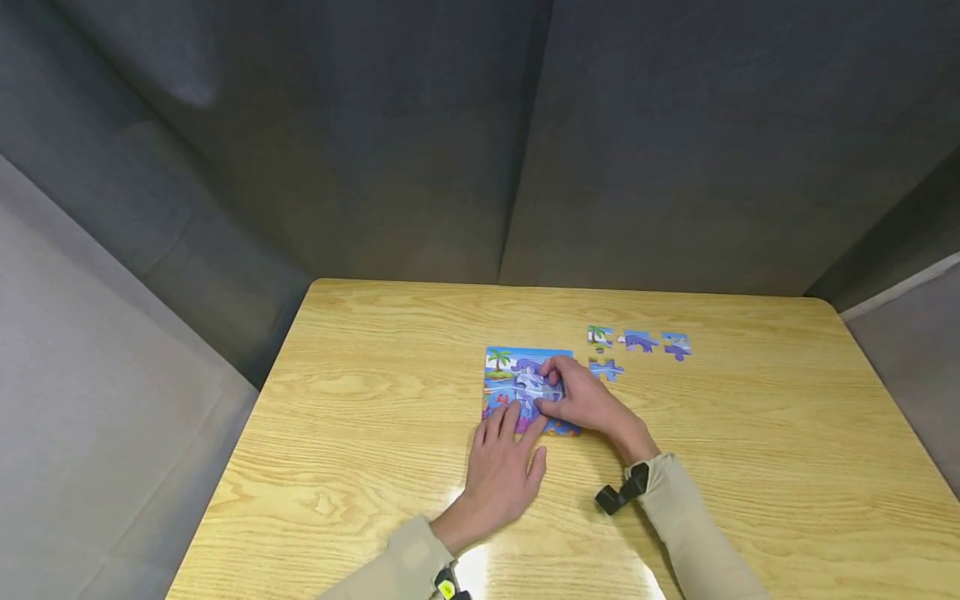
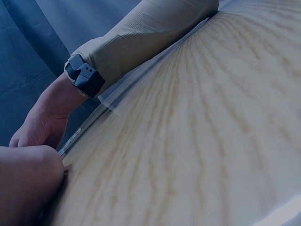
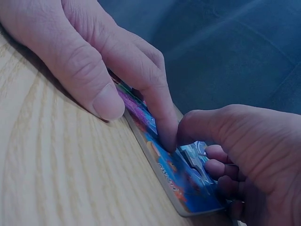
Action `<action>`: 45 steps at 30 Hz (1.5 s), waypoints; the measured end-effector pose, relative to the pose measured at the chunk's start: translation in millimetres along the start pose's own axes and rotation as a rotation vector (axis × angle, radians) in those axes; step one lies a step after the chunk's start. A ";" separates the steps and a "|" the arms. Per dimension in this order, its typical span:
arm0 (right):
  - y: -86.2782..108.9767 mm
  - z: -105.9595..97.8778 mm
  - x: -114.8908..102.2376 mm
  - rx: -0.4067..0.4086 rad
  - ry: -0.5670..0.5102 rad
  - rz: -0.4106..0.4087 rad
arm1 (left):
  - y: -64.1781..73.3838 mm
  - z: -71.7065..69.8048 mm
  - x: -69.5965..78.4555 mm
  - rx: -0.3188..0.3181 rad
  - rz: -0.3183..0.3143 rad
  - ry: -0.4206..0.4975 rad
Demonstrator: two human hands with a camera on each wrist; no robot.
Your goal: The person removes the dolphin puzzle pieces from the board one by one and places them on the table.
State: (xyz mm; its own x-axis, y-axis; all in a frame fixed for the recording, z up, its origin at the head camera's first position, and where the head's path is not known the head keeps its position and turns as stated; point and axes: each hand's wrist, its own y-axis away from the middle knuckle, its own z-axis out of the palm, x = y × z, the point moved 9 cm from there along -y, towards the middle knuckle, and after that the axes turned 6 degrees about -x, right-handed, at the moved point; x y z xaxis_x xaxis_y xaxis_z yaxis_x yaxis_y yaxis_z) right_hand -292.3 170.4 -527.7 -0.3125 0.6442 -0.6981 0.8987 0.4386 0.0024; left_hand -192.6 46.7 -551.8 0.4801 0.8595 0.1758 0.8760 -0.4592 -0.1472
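A colorful puzzle board (image 1: 498, 373) with a palm tree and dolphin picture lies flat on the wooden table. My right hand (image 1: 588, 402) is over its right half, thumb and fingers curled about the edges of a puzzle piece (image 1: 529, 383) in the middle of the board. Part of that piece is hidden under the fingers. My left hand (image 1: 501, 472) lies at the board's near edge, its fairly straight fingertips touching the board. From the right wrist, the left index fingertip (image 3: 165, 134) presses close beside the right thumb (image 3: 197, 126).
Beyond the board to the right lie several loose puzzle pieces: a palm tree piece (image 1: 599, 336), a purple dolphin piece (image 1: 639, 341), a blue and purple piece (image 1: 677, 345) and a blue piece (image 1: 604, 369). Dark curtains (image 1: 405, 167) hang behind the wooden table (image 1: 360, 450).
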 end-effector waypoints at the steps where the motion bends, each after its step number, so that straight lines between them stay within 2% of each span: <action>1: -0.3 -0.2 0.2 -0.003 0.000 0.000 | -0.1 0.2 -0.1 0.000 0.000 0.000; 30: 1.2 -3.8 -6.4 -0.012 0.086 0.021 | -0.1 -1.2 -0.1 -0.004 -0.006 -0.006; 45: 1.8 -8.0 -11.6 0.003 0.064 -0.051 | -0.2 -0.3 0.3 -0.006 -0.003 -0.017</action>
State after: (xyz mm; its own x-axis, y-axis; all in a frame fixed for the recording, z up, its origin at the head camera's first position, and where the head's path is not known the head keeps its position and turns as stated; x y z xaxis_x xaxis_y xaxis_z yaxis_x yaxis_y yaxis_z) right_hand -289.5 168.7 -513.9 -0.3766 0.6602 -0.6498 0.8820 0.4700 -0.0337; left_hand -192.7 47.0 -551.4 0.4766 0.8644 0.1601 0.8778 -0.4579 -0.1409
